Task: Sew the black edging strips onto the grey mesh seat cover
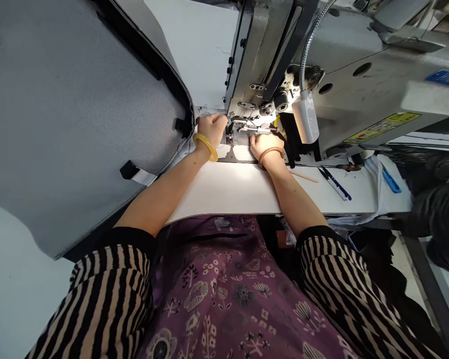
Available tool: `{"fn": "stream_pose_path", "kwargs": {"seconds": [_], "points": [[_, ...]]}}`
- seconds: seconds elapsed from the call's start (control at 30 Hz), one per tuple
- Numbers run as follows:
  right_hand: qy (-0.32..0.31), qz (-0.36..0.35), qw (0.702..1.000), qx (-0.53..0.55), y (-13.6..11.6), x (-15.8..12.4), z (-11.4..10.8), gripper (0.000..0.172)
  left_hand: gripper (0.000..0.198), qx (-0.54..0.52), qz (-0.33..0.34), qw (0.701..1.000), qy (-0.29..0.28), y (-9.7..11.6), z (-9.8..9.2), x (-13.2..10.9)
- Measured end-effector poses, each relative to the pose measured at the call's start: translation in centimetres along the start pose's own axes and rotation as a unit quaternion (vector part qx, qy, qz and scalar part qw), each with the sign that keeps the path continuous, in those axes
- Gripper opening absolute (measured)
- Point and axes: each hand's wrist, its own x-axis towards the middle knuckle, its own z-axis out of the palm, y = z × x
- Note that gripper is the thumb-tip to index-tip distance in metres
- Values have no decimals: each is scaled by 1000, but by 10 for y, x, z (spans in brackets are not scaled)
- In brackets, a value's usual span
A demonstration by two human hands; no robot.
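My left hand (212, 128) is closed just left of the needle and presser foot (230, 133) of a sewing machine (269, 55). It grips the edge of a large grey fabric panel (86, 94) with black trim, which spreads out to the left. To the right of the foot, my right hand (266, 143) rests low on the machine bed with its fingers curled. What lies under those fingers is hidden. A yellow bangle (206, 146) circles my left wrist, a brown one (271, 153) my right.
A lamp (307, 117) on a flexible metal neck hangs close above my right hand. Thread snips (335, 183) and a thin brown stick (304, 176) lie on the white table (230, 189). Farther right is a blue-handled tool (391, 180).
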Motion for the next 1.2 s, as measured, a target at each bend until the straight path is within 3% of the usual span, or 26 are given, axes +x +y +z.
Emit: {"fn": "stream_pose_path", "kwargs": {"seconds": [0.1, 0.17, 0.27, 0.33, 0.37, 0.43, 0.5, 0.6, 0.67, 0.77, 0.87, 0.93, 0.97, 1.0, 1.07, 1.1, 1.13, 1.2], "points": [[-11, 52, 999, 13, 1, 0, -1, 62, 36, -41, 36, 998, 11, 10, -3, -10], [-11, 40, 999, 21, 5, 1, -1, 63, 41, -44, 91, 995, -14, 13, -1, -17], [-6, 22, 999, 29, 11, 2, 1, 62, 41, 39, 144, 986, -71, 12, 4, -28], [0, 10, 1000, 26, 11, -4, 1, 58, 23, 120, 172, 972, -110, 10, 0, -39], [9, -1, 1000, 23, 11, -10, 1, 55, 10, 163, 189, 959, -132, 9, -7, -45], [49, -41, 998, 21, 12, -24, -1, 51, 27, 243, 232, 925, -179, 8, -30, -57], [128, -86, 988, 27, 16, -37, -3, 48, 30, 313, 271, 886, -210, 11, -65, -64], [226, -124, 965, 46, 28, -42, 1, 39, 23, 393, 294, 854, -174, 20, -122, -57], [227, -124, 964, 56, 34, -39, 5, 34, 25, 439, 306, 830, -159, 28, -148, -46], [189, -124, 970, 87, 25, -41, 8, 30, 27, 476, 330, 795, -181, 40, -163, -35], [147, -159, 953, 211, -15, -61, 5, 24, 33, 528, 373, 724, -239, 49, -154, -30], [42, -179, 914, 361, -56, -76, 3, 19, 35, 562, 413, 660, -281, 52, -142, -25], [-34, -168, 871, 460, -79, -82, 2, 22, 35, 574, 428, 632, -298, 52, -136, -20], [-114, -132, 806, 566, -102, -86, 2, 24, 35, 585, 440, 607, -311, 52, -131, -14], [-236, -41, 644, 727, -143, -87, 3, 20, 31, 613, 453, 557, -330, 51, -121, -2], [-254, -28, 605, 754, -159, -85, 4, 14, 28, 630, 455, 533, -335, 51, -118, 5], [-257, -15, 580, 772, -173, -82, 5, 9, 25, 647, 457, 509, -337, 52, -116, 10], [-242, -4, 572, 784, -190, -75, 7, 12, 20, 680, 461, 456, -341, 56, -114, 18]]}}
